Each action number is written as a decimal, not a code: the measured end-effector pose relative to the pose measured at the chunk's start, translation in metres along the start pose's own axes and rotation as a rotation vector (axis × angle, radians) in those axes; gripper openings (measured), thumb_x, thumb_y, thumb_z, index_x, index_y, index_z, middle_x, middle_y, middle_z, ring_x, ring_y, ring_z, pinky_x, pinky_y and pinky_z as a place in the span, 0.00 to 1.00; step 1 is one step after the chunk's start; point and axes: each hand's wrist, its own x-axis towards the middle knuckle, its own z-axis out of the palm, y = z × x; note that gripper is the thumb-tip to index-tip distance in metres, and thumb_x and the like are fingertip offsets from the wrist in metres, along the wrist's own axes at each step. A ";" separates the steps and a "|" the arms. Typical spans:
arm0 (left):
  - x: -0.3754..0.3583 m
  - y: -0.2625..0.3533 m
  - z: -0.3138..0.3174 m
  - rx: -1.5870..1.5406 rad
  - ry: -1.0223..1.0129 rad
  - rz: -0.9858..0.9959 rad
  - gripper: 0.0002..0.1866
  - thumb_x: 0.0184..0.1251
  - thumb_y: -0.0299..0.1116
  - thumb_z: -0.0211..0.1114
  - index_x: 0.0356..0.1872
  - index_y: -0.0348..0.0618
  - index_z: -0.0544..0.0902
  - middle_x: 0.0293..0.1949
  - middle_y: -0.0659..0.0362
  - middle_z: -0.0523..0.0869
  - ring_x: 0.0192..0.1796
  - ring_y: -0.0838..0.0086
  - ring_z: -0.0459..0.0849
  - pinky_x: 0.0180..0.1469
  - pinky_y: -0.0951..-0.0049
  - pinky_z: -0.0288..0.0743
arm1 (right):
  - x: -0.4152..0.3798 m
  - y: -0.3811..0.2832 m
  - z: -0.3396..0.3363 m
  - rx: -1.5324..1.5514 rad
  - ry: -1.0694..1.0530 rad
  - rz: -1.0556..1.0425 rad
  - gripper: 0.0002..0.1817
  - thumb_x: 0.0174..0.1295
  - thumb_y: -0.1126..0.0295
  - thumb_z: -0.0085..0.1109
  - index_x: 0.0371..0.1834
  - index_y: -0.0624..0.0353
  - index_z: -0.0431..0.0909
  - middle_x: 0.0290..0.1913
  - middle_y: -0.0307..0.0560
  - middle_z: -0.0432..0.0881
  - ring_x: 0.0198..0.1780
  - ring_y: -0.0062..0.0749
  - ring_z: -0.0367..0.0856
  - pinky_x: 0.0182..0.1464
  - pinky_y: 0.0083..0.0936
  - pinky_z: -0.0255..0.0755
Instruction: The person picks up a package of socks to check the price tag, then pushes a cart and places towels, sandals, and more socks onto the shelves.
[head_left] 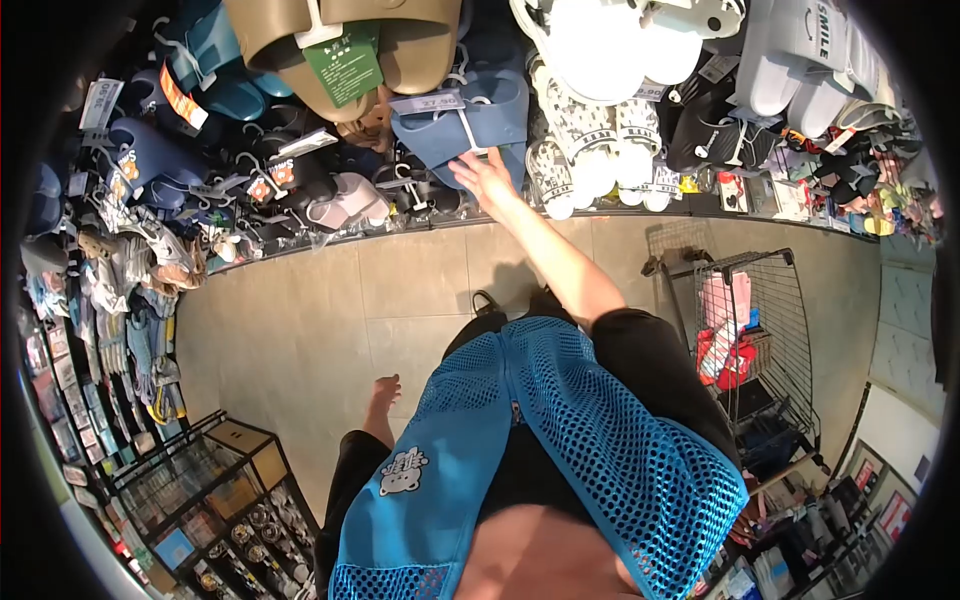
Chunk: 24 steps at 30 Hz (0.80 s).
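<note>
My right hand [486, 180] reaches up to the shoe display, its fingers spread against the lower part of a pair of blue slippers [489, 118] that hangs from a white hanger. A price label [427, 102] reading 27.90 is in front of them. Large olive-brown slippers [420, 50] with a green tag hang just above and to the left; white-and-black patterned sandals [590, 130] hang to the right. My left hand [385, 390] is low beside my body over the floor, fingers apart, holding nothing.
A wire shopping cart [790, 330] with pink and red items stands at the right. At the lower left is a black wire rack [215, 470]. Socks [150, 345] hang along the left side, and grey floor tiles [310, 310] lie below the display.
</note>
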 end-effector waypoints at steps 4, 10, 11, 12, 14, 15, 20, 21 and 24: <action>-0.001 0.009 0.012 0.026 -0.028 0.072 0.22 0.63 0.48 0.55 0.49 0.43 0.78 0.38 0.59 0.84 0.31 0.74 0.81 0.31 0.68 0.72 | -0.057 -0.004 -0.019 -0.265 -0.104 0.096 0.37 0.67 0.72 0.47 0.73 0.44 0.37 0.66 0.57 0.63 0.61 0.45 0.71 0.63 0.36 0.64; 0.061 0.082 0.006 0.145 -0.132 0.501 0.21 0.61 0.46 0.57 0.42 0.36 0.80 0.31 0.56 0.84 0.29 0.72 0.80 0.29 0.71 0.73 | -0.137 0.029 -0.095 -0.569 -0.018 0.176 0.32 0.65 0.77 0.42 0.71 0.50 0.43 0.56 0.57 0.74 0.52 0.43 0.78 0.54 0.33 0.72; 0.132 0.090 0.005 0.215 -0.172 0.722 0.21 0.61 0.46 0.57 0.41 0.35 0.80 0.30 0.56 0.84 0.28 0.72 0.80 0.29 0.71 0.73 | -0.145 0.034 -0.111 -0.568 0.011 0.161 0.32 0.65 0.77 0.42 0.71 0.50 0.43 0.56 0.57 0.74 0.52 0.43 0.78 0.54 0.33 0.72; 0.190 0.093 0.008 0.288 -0.229 0.935 0.21 0.61 0.45 0.58 0.40 0.33 0.80 0.28 0.55 0.83 0.26 0.72 0.80 0.29 0.72 0.73 | -0.164 0.041 -0.130 -0.595 0.177 0.135 0.31 0.65 0.76 0.42 0.70 0.51 0.45 0.54 0.56 0.75 0.49 0.41 0.79 0.50 0.32 0.74; 0.122 0.159 0.005 0.226 -0.224 0.603 0.22 0.61 0.47 0.59 0.47 0.39 0.78 0.34 0.59 0.85 0.29 0.77 0.80 0.27 0.74 0.69 | -0.210 0.053 -0.168 -0.666 0.461 0.069 0.26 0.66 0.74 0.41 0.67 0.53 0.50 0.50 0.53 0.77 0.43 0.38 0.81 0.41 0.33 0.77; 0.110 0.183 0.007 0.206 -0.228 0.619 0.22 0.61 0.47 0.59 0.47 0.39 0.78 0.34 0.59 0.85 0.29 0.77 0.80 0.27 0.75 0.69 | -0.233 0.059 -0.193 -0.649 0.592 0.060 0.25 0.66 0.73 0.41 0.66 0.53 0.52 0.50 0.53 0.77 0.43 0.38 0.81 0.41 0.34 0.78; 0.083 0.271 0.044 0.286 -0.316 0.688 0.23 0.63 0.48 0.57 0.49 0.39 0.76 0.37 0.60 0.85 0.31 0.77 0.80 0.29 0.73 0.69 | -0.390 0.105 -0.282 -0.526 1.172 0.090 0.21 0.64 0.69 0.44 0.61 0.56 0.59 0.50 0.54 0.76 0.44 0.41 0.80 0.41 0.39 0.78; 0.075 0.279 0.057 0.330 -0.329 0.720 0.23 0.63 0.49 0.56 0.49 0.40 0.76 0.40 0.58 0.85 0.34 0.75 0.81 0.33 0.72 0.71 | -0.421 0.114 -0.290 -0.439 1.267 0.147 0.21 0.64 0.68 0.45 0.60 0.56 0.60 0.51 0.55 0.75 0.45 0.43 0.80 0.42 0.41 0.78; 0.043 0.289 0.107 0.462 -0.365 0.749 0.23 0.63 0.49 0.56 0.49 0.39 0.76 0.42 0.57 0.85 0.36 0.74 0.81 0.36 0.71 0.72 | -0.495 0.165 -0.306 -0.184 1.421 0.156 0.22 0.63 0.66 0.46 0.60 0.57 0.62 0.52 0.55 0.74 0.47 0.45 0.79 0.43 0.43 0.78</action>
